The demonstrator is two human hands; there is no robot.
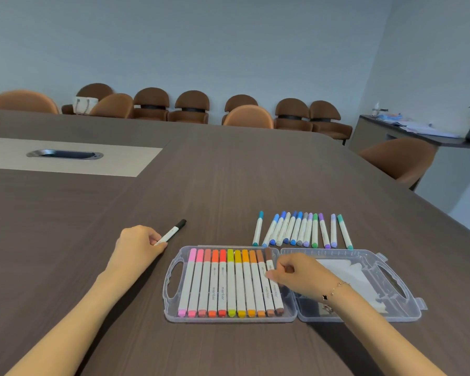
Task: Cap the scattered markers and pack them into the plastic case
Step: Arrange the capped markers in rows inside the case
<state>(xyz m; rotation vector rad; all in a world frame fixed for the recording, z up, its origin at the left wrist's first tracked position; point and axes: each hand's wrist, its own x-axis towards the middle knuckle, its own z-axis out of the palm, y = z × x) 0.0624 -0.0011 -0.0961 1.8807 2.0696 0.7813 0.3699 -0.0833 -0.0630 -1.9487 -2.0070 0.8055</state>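
Nearest, the plastic case (291, 318) lies open on the dark wood-grain bench (92, 267), its left tray filled with warm-coloured markers (228, 283), while its right half is partly hidden by the right hand (296, 278), whose grip pinches the brown marker (269, 263) at the row's right end. To the left, the left hand (139, 245) holds a black marker (174, 231) lying on the bench. Farther off, blue, green and purple markers (304, 230) lie in a row; brown chairs (192, 108) line the pale wall.

Meeting room: long conference table (228, 172), wall-lined chairs (192, 107).
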